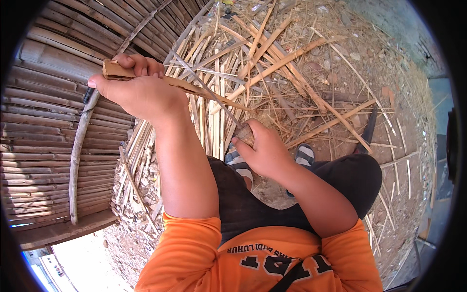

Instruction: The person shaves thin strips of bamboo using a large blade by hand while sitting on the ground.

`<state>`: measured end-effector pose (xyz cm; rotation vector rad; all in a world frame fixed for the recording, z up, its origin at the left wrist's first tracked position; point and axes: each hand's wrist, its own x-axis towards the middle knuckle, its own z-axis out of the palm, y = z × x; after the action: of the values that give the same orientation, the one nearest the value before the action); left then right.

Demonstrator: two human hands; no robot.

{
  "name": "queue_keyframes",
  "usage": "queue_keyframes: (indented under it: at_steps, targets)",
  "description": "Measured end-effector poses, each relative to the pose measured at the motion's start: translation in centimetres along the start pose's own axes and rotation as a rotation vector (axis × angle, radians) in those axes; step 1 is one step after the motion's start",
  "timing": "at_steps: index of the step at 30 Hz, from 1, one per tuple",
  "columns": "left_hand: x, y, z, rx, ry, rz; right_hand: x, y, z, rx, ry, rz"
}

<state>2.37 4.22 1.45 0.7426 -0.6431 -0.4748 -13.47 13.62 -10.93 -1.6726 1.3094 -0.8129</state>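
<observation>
My left hand (151, 92) is raised at the upper left, its fingers wrapped round the thick end of a split bamboo piece (187, 87). The piece slants down to the right and narrows to a thin tip. Lower and nearer my knees, my right hand (262, 148) grips a long-bladed knife (199, 79) by its handle. The narrow grey blade points up and to the left. It crosses the bamboo about midway along; whether the edge bites into it I cannot tell. My right fingers cover most of the handle.
Split bamboo strips (275, 46) lie heaped across the ground ahead. A bamboo slat wall (44, 136) with a pole (80, 151) stands close on the left. A dark tapered object (369, 127) lies by my right knee. My sandalled feet (305, 155) rest among shavings.
</observation>
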Motion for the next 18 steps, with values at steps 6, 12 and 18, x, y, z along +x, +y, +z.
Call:
queue_keyframes:
  at_steps: [6, 12, 18]
  targets:
    - [-1.1, 0.0, 1.3, -0.013, -0.002, 0.017, -0.6, -0.2, -0.1, -0.054, 0.084, -0.054]
    - [-0.8, 0.1, 0.5, 0.025, 0.001, 0.015, 0.0, 0.2, -0.7, -0.031, -0.037, 0.058]
    - [-0.7, 0.0, 0.4, 0.038, -0.023, 0.031, -0.6, -2.0, -3.0, 0.179, 0.115, -0.095]
